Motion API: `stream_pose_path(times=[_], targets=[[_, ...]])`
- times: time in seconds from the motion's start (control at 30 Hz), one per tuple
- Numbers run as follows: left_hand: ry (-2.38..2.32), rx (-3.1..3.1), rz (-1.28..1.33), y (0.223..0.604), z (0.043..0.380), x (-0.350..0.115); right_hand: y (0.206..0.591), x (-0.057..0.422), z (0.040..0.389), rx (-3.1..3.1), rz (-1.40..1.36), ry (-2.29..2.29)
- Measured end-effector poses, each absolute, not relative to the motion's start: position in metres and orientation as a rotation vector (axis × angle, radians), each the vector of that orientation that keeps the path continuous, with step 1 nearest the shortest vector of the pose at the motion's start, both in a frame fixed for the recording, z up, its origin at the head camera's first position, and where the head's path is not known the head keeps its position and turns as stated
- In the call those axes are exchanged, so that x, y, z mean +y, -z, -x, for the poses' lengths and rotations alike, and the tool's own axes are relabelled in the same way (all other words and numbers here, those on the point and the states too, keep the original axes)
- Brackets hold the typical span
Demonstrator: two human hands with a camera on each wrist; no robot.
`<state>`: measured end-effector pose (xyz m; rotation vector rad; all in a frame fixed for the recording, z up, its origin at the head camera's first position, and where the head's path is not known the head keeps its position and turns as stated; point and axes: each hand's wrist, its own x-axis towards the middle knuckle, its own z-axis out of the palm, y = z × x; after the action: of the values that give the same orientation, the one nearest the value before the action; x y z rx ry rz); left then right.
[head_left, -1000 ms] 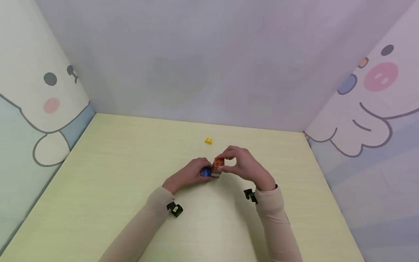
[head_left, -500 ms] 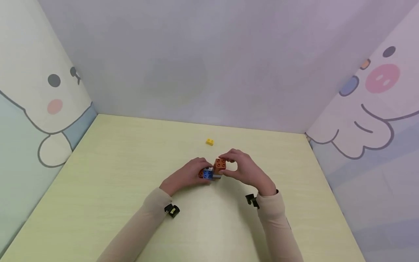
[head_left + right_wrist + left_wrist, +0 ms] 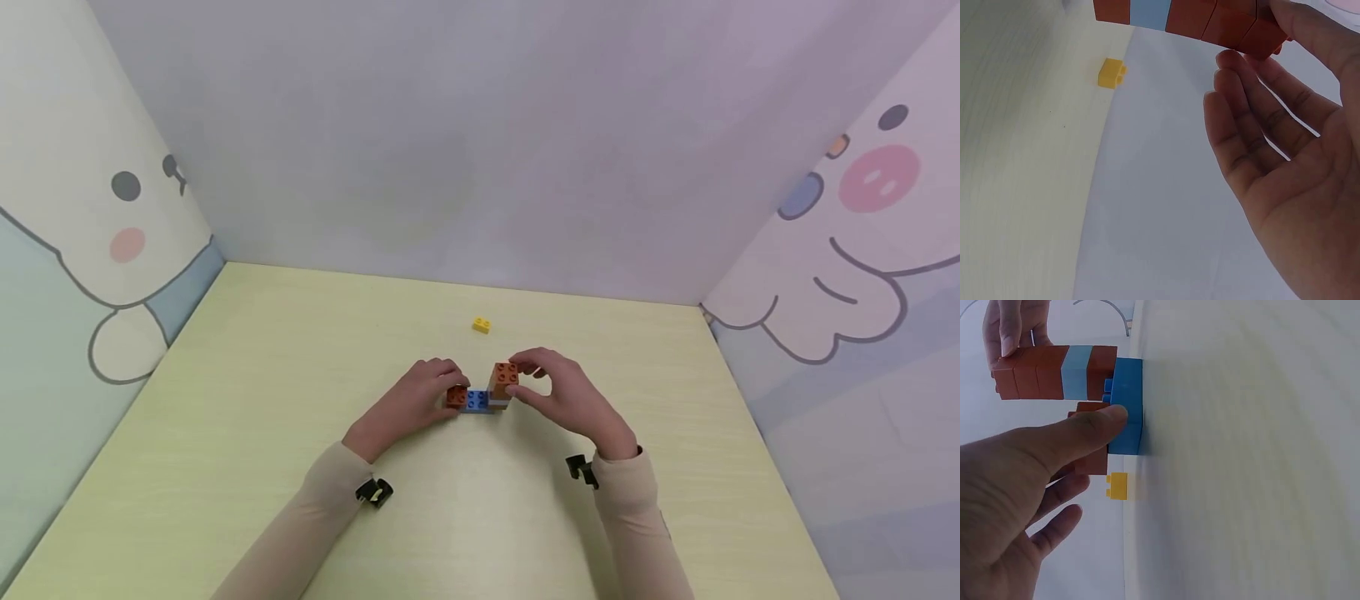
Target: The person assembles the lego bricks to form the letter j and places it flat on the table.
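Observation:
A blue brick point(image 3: 476, 402) lies on the table, studs up. From its right end rises a tower of stacked bricks point(image 3: 1041, 374), reddish-brown with one light-blue layer low down. My right hand point(image 3: 568, 398) holds the tower near its top between thumb and fingertips. At the other end of the blue brick sits a reddish-brown brick point(image 3: 456, 396), which reaches past the blue brick's edge in the left wrist view. My left hand point(image 3: 408, 404) pinches this brick, and its thumb covers part of it and of the blue brick.
Behind the hands, a small yellow brick point(image 3: 482, 325) lies apart on the pale table point(image 3: 300, 350). A plain back wall point(image 3: 450, 167) and two side walls with cartoon animals enclose the table.
My left hand has shifted left, uncovering the blue brick's studs and the reddish-brown brick at its left end. My right hand stays on the tower, which has hardly moved.

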<state>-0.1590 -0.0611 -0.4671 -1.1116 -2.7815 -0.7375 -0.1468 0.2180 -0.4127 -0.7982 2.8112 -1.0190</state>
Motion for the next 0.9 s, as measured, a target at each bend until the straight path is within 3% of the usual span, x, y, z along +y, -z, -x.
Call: stream_pose_path(times=[0.9], targets=[[0.650,-2.765,1.139,0.464,0.162,-0.068,0.415,0.207,0.176,2.891,0.568,1.016]])
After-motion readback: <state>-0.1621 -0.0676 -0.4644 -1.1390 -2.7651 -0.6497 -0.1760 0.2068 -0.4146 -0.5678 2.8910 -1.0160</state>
